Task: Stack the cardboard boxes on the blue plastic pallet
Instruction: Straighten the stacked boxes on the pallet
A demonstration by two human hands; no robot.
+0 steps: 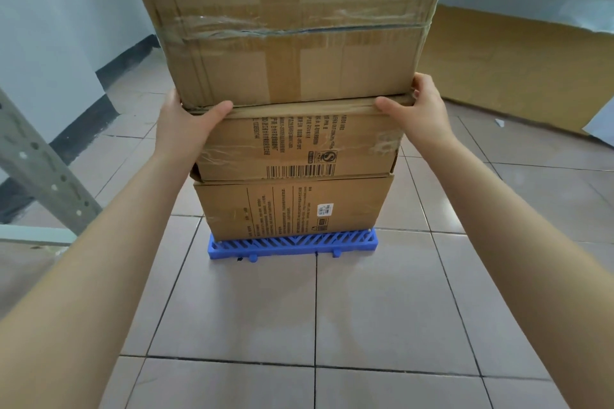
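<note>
Hands, my left hand (186, 123) and right hand (422, 106), have fingers clamped on the top box (289, 26) above the blue pallet (292, 242).

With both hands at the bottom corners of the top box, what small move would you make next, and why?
Probably slide the fingers out and let go: the top box already seems to rest on the middle box, with the left hand and right hand at its bottom corners.
</note>
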